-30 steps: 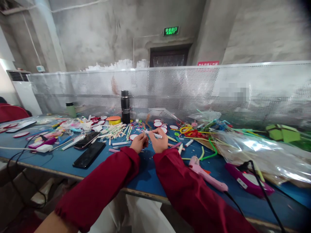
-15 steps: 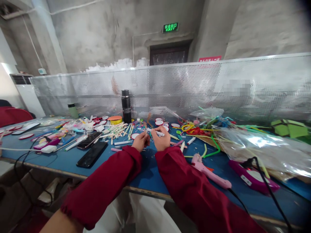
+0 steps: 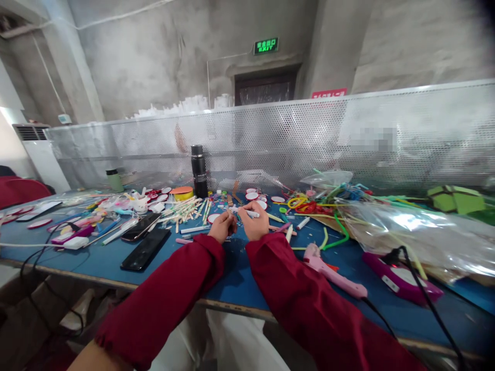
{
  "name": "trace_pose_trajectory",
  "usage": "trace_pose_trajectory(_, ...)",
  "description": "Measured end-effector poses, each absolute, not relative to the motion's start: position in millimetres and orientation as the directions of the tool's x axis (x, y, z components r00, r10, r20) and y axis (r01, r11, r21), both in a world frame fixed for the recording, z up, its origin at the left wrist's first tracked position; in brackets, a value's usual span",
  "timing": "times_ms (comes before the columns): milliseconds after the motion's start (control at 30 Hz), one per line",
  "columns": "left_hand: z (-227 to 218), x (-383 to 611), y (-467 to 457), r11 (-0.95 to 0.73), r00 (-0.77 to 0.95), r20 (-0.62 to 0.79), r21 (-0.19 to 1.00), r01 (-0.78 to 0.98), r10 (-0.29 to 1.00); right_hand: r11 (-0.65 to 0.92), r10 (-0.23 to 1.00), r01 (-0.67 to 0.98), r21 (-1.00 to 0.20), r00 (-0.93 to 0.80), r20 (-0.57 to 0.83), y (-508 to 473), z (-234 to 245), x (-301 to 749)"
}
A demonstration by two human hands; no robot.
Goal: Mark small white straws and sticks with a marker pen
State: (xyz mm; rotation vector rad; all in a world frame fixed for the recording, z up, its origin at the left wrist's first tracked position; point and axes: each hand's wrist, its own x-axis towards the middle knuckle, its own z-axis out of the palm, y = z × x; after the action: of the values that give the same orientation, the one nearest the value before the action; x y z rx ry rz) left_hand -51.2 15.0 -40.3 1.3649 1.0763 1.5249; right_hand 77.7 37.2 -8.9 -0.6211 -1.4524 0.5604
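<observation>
Both of my arms, in dark red sleeves, reach out over a blue table (image 3: pixel 96 260). My right hand (image 3: pixel 255 224) is closed round a white pen-like stick (image 3: pixel 249 212) that points left. Close beside it, my left hand (image 3: pixel 221 226) is curled with its fingertips pinched at the stick's left end; what it pinches is too small to name. Loose white sticks and straws (image 3: pixel 185 207) lie scattered just beyond the hands.
Two black phones (image 3: pixel 145 248) lie to the left, a pink glue gun (image 3: pixel 334 278) and a purple one (image 3: pixel 402 281) with black cables to the right. A black flask (image 3: pixel 199 171), round red-white discs, coloured wires and a plastic bag (image 3: pixel 417 232) crowd the table. A perforated metal screen (image 3: pixel 294 139) closes the back.
The hands stay together on the stick with barely any shift. The view has drifted a little.
</observation>
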Motion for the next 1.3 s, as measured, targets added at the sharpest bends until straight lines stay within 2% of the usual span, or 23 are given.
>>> trace_pose_trajectory(433,-33.9,-46.8,10.0,-0.284,-0.102,0.276,0.956,-0.072,0.956,0.717,0.694,0.042,-0.695,0.047,0.719,33.8,-7.4,76.8)
trace_pose_trajectory(1000,-36.4,-48.3,11.4,-0.313,-0.090,0.309,0.949,-0.041,0.947,0.730,0.676,0.078,-0.679,0.060,0.734,35.7,-9.2,76.2)
trace_pose_trajectory(1300,-38.9,-49.5,13.6,-0.312,-0.067,0.310,0.950,-0.024,0.948,0.734,0.677,0.037,-0.679,0.044,0.735,34.9,-6.8,77.3)
